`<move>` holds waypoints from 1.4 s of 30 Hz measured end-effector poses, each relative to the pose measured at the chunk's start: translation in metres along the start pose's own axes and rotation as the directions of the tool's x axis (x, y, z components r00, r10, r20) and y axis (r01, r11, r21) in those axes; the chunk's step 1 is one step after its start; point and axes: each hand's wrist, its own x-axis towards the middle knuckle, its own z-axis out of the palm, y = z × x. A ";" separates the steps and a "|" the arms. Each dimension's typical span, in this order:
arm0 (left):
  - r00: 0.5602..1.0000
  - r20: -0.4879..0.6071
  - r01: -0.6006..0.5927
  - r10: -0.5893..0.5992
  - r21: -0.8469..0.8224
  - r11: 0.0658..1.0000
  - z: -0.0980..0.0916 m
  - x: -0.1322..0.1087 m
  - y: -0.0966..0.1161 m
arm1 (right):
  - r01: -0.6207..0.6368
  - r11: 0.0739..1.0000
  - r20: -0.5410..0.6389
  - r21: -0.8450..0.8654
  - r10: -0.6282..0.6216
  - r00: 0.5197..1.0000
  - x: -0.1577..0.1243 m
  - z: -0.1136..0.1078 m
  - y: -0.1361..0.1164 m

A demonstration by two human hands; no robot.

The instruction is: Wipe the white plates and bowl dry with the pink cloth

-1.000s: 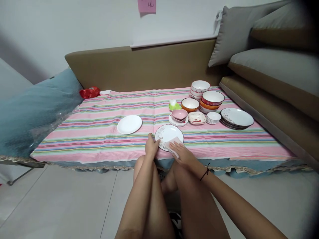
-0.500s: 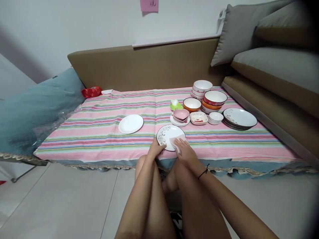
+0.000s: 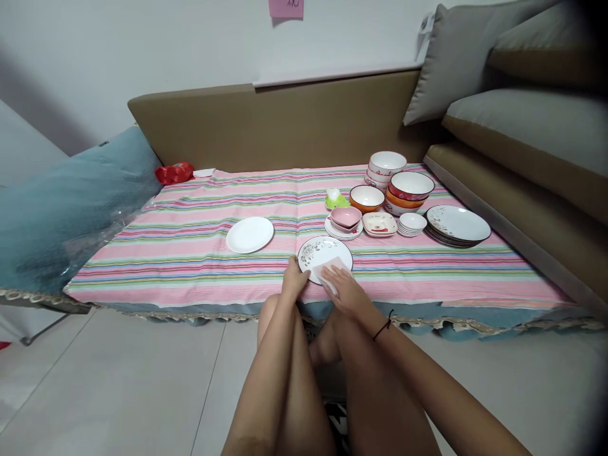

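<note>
A dark-rimmed white plate (image 3: 327, 249) with a grey-brown flower pattern is in front of me, near the front edge of the striped cloth. My left hand (image 3: 294, 278) grips its left rim, the thumb over the edge. Under my right hand (image 3: 346, 288) a pale pinkish wiping cloth (image 3: 338, 263) is pressed against the plate's face, covering its lower right part. To the left, a plain white plate (image 3: 249, 235) lies alone. Just behind the held plate is a pink heart-shaped bowl (image 3: 346, 217) on small plates.
At the right stand a stack of patterned plates (image 3: 458, 223), small white dishes (image 3: 412, 221), square dishes (image 3: 379, 223), an orange bowl (image 3: 367, 197) and stacked bowls (image 3: 411, 185). A green item (image 3: 336, 200) sits behind. Red ribbon (image 3: 175, 173) lies far left. Cushions (image 3: 527, 133) rise at right.
My right hand and the cloth have slid left and slightly down across the plate. The plate has turned or shifted a little in my left hand, which has moved slightly up.
</note>
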 end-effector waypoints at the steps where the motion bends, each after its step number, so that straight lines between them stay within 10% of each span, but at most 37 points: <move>1: 0.998 -0.064 -0.010 0.013 0.042 0.999 -0.001 0.001 0.000 | 0.070 0.997 0.017 0.032 -0.071 0.997 -0.001 -0.002 0.000; 8: 0.987 0.162 -0.011 0.006 0.031 0.999 0.000 0.003 0.000 | -0.145 0.988 -0.059 -0.056 0.141 0.988 -0.003 -0.001 0.007; 13: 0.996 -0.087 -0.019 0.032 0.151 0.988 -0.005 0.005 0.006 | 0.085 0.996 0.030 -0.014 -0.085 0.996 -0.003 -0.001 0.008; 19: 0.953 0.300 0.092 -0.049 -0.132 0.987 -0.005 0.002 0.004 | -0.149 0.980 -0.022 -0.130 0.148 0.989 0.004 -0.002 0.014; 25: 0.999 -0.047 -0.019 0.022 0.061 0.998 -0.002 0.008 -0.001 | 0.027 0.996 0.046 -0.083 -0.024 0.999 0.000 -0.003 0.006; 30: 0.994 0.052 -0.099 0.100 -0.024 0.995 0.003 0.005 -0.005 | -0.190 0.962 0.014 -0.195 0.197 0.980 0.007 -0.005 0.001; 36: 0.998 -0.059 -0.004 0.008 0.058 0.998 0.000 0.003 0.001 | 0.054 0.988 0.035 -0.146 -0.050 0.998 -0.003 0.006 -0.002; 42: 0.990 0.108 -0.084 0.087 -0.036 0.996 -0.001 -0.005 -0.001 | -0.154 0.966 -0.067 -0.209 0.143 0.987 -0.001 0.011 0.013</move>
